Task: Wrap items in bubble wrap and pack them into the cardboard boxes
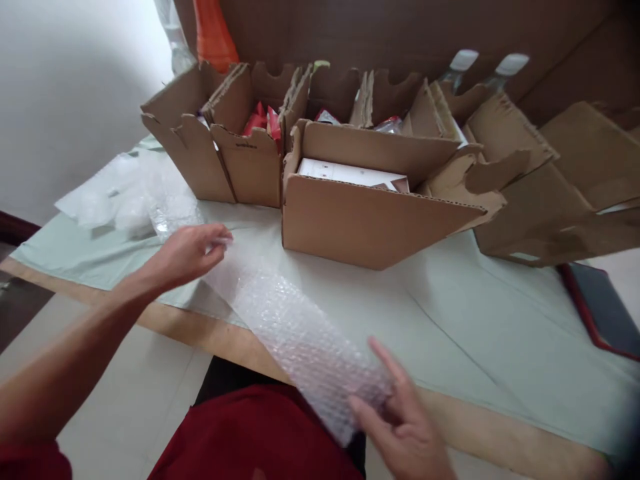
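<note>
A long clear strip of bubble wrap slants from the middle left of the table down over its front edge towards my lap. At its upper end my left hand is closed, pinching the plastic between thumb and fingers. My right hand is at the lower end, slightly blurred. Its index finger points out along the far edge, the thumb lies against the near side, and the other fingers curl at the wrap, partly hidden. More crumpled clear plastic wrap lies beyond my left hand.
Cardboard bins stand in a row at the back, holding red packets and a white box. Behind them are an orange object and bottles with white caps. A dark phone-like object with a red edge lies at right.
</note>
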The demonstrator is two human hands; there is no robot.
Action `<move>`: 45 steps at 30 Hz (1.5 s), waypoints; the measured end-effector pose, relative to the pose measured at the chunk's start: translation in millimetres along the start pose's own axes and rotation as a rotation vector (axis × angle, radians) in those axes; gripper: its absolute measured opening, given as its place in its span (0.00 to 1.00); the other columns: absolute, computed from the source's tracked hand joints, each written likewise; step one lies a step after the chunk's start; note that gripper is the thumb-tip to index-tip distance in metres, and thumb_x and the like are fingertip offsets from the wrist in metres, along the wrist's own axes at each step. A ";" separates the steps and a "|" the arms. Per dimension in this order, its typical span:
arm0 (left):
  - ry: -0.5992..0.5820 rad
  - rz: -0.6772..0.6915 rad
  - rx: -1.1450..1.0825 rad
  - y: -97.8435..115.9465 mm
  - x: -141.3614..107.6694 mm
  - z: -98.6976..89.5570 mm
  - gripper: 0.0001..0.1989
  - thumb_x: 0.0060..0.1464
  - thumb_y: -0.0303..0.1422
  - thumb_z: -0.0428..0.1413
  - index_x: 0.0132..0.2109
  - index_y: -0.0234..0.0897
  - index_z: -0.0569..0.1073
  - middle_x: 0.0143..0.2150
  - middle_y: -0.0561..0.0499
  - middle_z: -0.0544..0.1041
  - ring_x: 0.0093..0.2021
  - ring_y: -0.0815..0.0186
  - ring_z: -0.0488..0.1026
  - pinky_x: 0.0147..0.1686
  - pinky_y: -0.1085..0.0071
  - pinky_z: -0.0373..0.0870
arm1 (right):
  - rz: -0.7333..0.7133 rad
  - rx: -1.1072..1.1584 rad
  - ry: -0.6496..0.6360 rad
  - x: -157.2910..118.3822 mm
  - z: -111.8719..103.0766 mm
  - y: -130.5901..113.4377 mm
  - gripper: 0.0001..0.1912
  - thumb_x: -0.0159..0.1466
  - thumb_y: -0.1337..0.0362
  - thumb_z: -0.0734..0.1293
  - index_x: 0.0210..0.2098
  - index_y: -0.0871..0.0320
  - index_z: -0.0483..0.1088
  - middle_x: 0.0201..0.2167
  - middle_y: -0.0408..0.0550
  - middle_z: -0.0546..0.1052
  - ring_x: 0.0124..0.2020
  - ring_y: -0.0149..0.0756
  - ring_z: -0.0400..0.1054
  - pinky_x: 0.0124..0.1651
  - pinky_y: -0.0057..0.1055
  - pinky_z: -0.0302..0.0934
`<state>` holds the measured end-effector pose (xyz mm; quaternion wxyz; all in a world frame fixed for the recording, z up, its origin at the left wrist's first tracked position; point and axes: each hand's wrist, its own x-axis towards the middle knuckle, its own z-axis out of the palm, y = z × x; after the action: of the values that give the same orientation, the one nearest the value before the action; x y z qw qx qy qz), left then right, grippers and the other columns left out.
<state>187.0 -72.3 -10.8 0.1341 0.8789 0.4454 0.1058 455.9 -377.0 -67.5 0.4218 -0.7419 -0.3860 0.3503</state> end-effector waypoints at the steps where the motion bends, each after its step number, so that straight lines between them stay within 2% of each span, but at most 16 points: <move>1: -0.028 0.026 0.084 -3.2 15.7 -3.7 0.14 0.53 0.30 0.51 0.43 0.40 0.79 0.36 0.48 0.83 0.34 0.57 0.79 0.36 0.65 0.72 | -0.022 0.022 -0.104 -6.1 16.6 -0.6 0.31 0.65 0.54 0.70 0.66 0.49 0.68 0.51 0.53 0.80 0.46 0.43 0.78 0.46 0.37 0.76; 3: -0.111 0.069 0.215 -2.8 49.3 -6.2 0.16 0.53 0.27 0.51 0.45 0.38 0.79 0.39 0.45 0.83 0.40 0.53 0.80 0.40 0.61 0.73 | -0.029 0.081 -0.299 -14.5 49.4 -1.1 0.28 0.67 0.58 0.67 0.67 0.47 0.68 0.48 0.50 0.81 0.38 0.39 0.78 0.40 0.34 0.76; 5: -0.125 0.110 0.278 3.5 77.1 -2.8 0.19 0.54 0.25 0.52 0.51 0.34 0.78 0.45 0.40 0.81 0.47 0.48 0.79 0.47 0.57 0.72 | 0.000 0.166 -0.420 -18.7 77.1 -1.6 0.28 0.68 0.59 0.65 0.68 0.46 0.67 0.40 0.47 0.80 0.29 0.33 0.73 0.33 0.30 0.72; 8: 0.033 0.166 0.258 10.9 84.8 9.3 0.27 0.56 0.28 0.56 0.62 0.26 0.70 0.52 0.33 0.77 0.56 0.44 0.73 0.55 0.50 0.69 | 0.032 0.302 -0.437 -19.9 100.3 -2.6 0.24 0.69 0.55 0.65 0.63 0.49 0.72 0.40 0.48 0.78 0.33 0.34 0.74 0.35 0.30 0.72; 10: 0.167 0.223 0.161 8.2 58.7 18.9 0.26 0.59 0.27 0.53 0.63 0.25 0.69 0.54 0.33 0.77 0.56 0.46 0.73 0.57 0.48 0.69 | 0.077 0.355 -0.434 -19.1 102.7 -3.3 0.22 0.69 0.52 0.66 0.58 0.53 0.77 0.39 0.50 0.79 0.37 0.37 0.75 0.39 0.33 0.73; 12: 0.236 0.294 0.026 0.2 10.8 26.6 0.21 0.60 0.22 0.49 0.59 0.30 0.73 0.53 0.37 0.78 0.55 0.51 0.74 0.56 0.50 0.71 | 0.140 0.381 -0.474 -17.7 97.8 -4.3 0.21 0.68 0.51 0.68 0.56 0.54 0.77 0.36 0.50 0.79 0.39 0.39 0.76 0.41 0.34 0.73; 14: 0.181 0.338 -0.098 -7.8 -48.3 30.5 0.24 0.57 0.17 0.47 0.57 0.37 0.74 0.55 0.42 0.78 0.59 0.54 0.73 0.59 0.53 0.72 | 0.203 0.409 -0.552 -15.1 89.9 -6.1 0.22 0.68 0.51 0.69 0.58 0.53 0.75 0.35 0.49 0.80 0.39 0.39 0.77 0.41 0.34 0.73; 18: 0.000 0.258 -0.176 -1.4 -150.2 32.6 0.37 0.55 0.16 0.47 0.70 0.45 0.63 0.68 0.42 0.69 0.73 0.50 0.59 0.66 0.46 0.67 | 0.261 0.551 -0.611 -3.7 79.3 -14.7 0.21 0.66 0.51 0.71 0.56 0.51 0.75 0.35 0.48 0.82 0.28 0.33 0.75 0.38 0.33 0.73; 21: 0.008 0.232 -0.245 21.2 -181.3 42.1 0.41 0.59 0.21 0.53 0.75 0.45 0.52 0.73 0.37 0.62 0.76 0.45 0.53 0.68 0.39 0.63 | 0.268 0.666 -0.564 7.9 80.2 -26.5 0.22 0.64 0.50 0.73 0.54 0.52 0.74 0.42 0.52 0.83 0.30 0.37 0.78 0.33 0.33 0.72; 23: 0.148 0.191 -0.332 35.5 -180.2 53.0 0.40 0.60 0.24 0.57 0.75 0.45 0.54 0.67 0.37 0.71 0.72 0.46 0.62 0.66 0.43 0.67 | 0.242 0.687 -0.566 14.0 83.4 -34.4 0.24 0.64 0.48 0.72 0.55 0.52 0.73 0.41 0.54 0.83 0.31 0.41 0.79 0.31 0.35 0.72; 26: 0.330 -0.047 -0.438 46.8 -160.2 68.4 0.29 0.63 0.26 0.56 0.69 0.45 0.64 0.48 0.45 0.81 0.51 0.57 0.79 0.52 0.59 0.78 | 0.133 0.694 -0.541 18.4 87.7 -41.7 0.29 0.65 0.50 0.71 0.63 0.52 0.68 0.47 0.59 0.82 0.34 0.44 0.80 0.30 0.36 0.73; 29: 0.340 -0.249 -0.425 46.0 -138.7 77.0 0.25 0.64 0.32 0.57 0.66 0.40 0.67 0.40 0.49 0.79 0.39 0.62 0.79 0.44 0.63 0.79 | -0.058 0.556 -0.394 20.1 87.5 -43.5 0.28 0.70 0.58 0.67 0.68 0.45 0.61 0.60 0.57 0.75 0.42 0.42 0.80 0.32 0.34 0.75; 33: 0.353 -0.241 -0.345 41.0 -127.0 82.1 0.29 0.64 0.33 0.56 0.69 0.38 0.62 0.38 0.51 0.77 0.39 0.62 0.77 0.47 0.59 0.76 | -0.513 -0.025 -0.195 33.5 85.4 -47.5 0.20 0.70 0.70 0.65 0.59 0.46 0.71 0.53 0.49 0.79 0.49 0.41 0.77 0.49 0.40 0.74; 36: 0.372 -0.213 -0.287 40.9 -126.8 84.8 0.31 0.63 0.32 0.56 0.71 0.40 0.59 0.37 0.52 0.77 0.38 0.63 0.76 0.47 0.60 0.76 | -0.836 -0.359 -0.202 53.6 92.1 -53.7 0.20 0.68 0.72 0.65 0.58 0.53 0.71 0.57 0.53 0.78 0.58 0.47 0.71 0.57 0.47 0.69; 41: 0.412 -0.181 -0.201 41.7 -130.8 84.7 0.32 0.64 0.32 0.56 0.72 0.42 0.57 0.37 0.51 0.76 0.38 0.62 0.75 0.45 0.61 0.76 | -0.976 -0.627 -0.329 78.5 113.4 -57.3 0.16 0.70 0.72 0.63 0.56 0.60 0.73 0.61 0.56 0.76 0.66 0.52 0.65 0.57 0.49 0.65; 45: 0.445 -0.100 -0.176 38.9 -138.9 77.0 0.34 0.62 0.35 0.60 0.71 0.43 0.59 0.56 0.40 0.74 0.55 0.52 0.74 0.54 0.52 0.75 | -0.987 -0.624 -0.304 82.6 119.5 -54.9 0.15 0.71 0.73 0.62 0.53 0.57 0.74 0.59 0.53 0.78 0.65 0.49 0.66 0.58 0.47 0.62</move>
<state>159.3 -218.0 -79.7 0.1137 0.7957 0.4961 0.3284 377.4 -243.8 -81.9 0.2370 -0.5054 -0.8253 0.0852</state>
